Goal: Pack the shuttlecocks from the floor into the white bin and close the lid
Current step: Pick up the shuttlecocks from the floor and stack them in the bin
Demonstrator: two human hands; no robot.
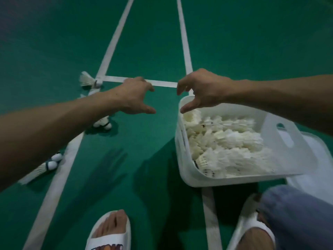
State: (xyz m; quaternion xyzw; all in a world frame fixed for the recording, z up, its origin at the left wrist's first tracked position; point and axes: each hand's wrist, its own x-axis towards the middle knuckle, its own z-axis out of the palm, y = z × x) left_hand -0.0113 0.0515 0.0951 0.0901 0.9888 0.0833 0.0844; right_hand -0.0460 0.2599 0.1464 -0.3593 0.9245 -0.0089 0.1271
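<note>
From the head view, a green court floor crossed by white lines fills the scene. At the bottom edge are two white slippers, the left and the right, with a knee in blue-grey cloth above the right one. A flat white lid lies just beside the bin's right side; whether the bin rests on it cannot be told.

The left forearm crosses the left half of the picture and hides part of a shuttlecock pair lying on a line. A second pair shows just under the wrist. A single shuttlecock lies farther out, on the corner where two lines meet.

The white bin stands on the floor at right, uncovered and packed with rows of shuttlecocks.

The left hand is over bare floor, near the bin's left wall but apart from it — fingers loosely curled, thumb spread away, holding nothing. The right hand hangs over the bin's far left corner, fingers drooping and spread, thumb pointing down toward the shuttlecocks inside — also holding nothing. The loose shuttlecocks all lie to the left of both hands.
</note>
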